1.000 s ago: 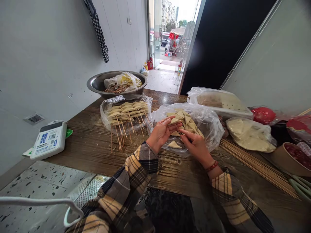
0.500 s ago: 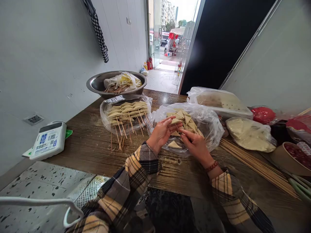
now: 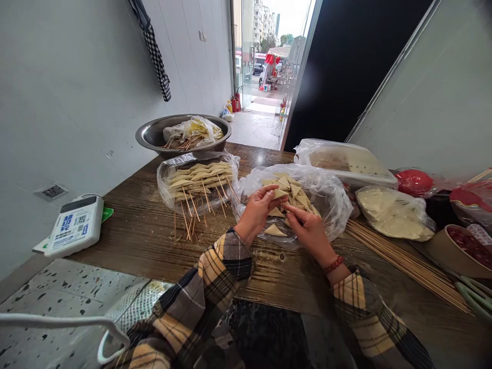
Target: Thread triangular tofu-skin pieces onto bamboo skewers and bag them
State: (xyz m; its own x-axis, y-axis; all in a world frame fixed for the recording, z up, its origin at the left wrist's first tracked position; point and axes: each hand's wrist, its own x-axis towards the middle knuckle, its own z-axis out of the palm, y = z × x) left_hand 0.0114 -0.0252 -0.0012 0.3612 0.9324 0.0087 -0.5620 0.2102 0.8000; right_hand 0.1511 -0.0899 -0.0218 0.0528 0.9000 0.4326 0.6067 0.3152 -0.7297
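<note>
My left hand (image 3: 257,211) is closed on a pale tan triangular slice (image 3: 280,194), perhaps tofu sheet. My right hand (image 3: 307,229) pinches a thin wooden skewer (image 3: 283,203) whose tip meets the slice; most of the skewer is hidden by my fingers. Both hands are held over an open clear plastic bag (image 3: 333,202) with a heap of loose triangular slices (image 3: 295,188) in it. One single slice (image 3: 275,230) lies on the bag's near edge. To the left, skewered triangles (image 3: 200,177) are piled on another plastic bag, their sticks pointing toward me.
A metal basin (image 3: 148,134) with bagged skewers stands at the back left. Loose bamboo skewers (image 3: 407,264) lie right of my hand, beside a bag of pale food (image 3: 395,212) and a bowl (image 3: 442,251). A white device (image 3: 77,225) sits at the left edge.
My left fingers have closed a little more around the slice, and the right hand stays at the skewer. The whole view has shifted slightly; the piles look the same.
</note>
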